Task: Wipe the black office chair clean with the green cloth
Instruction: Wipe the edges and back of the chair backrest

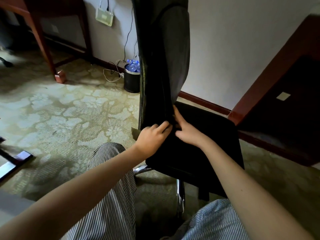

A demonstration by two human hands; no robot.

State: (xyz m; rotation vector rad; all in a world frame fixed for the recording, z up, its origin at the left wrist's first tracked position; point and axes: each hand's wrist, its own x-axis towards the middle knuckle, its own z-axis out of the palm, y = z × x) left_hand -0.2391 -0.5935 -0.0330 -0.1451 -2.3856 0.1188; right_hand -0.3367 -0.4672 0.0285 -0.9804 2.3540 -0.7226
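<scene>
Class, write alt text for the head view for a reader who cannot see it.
A person's left hand and right hand meet on the black office chair, where backrest joins seat. A bin of bottles stands behind.

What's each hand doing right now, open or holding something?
Left hand: open, fingers lying flat against the black office chair.
Right hand: cannot be told, its fingertips are hidden in the chair's crease.

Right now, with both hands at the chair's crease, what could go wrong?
The left hand and right hand press into the crease between backrest and seat of the black office chair; fingers might get pinched if the back tilts. A hard push could shove the chair toward the black round bin of bottles behind it.
</scene>
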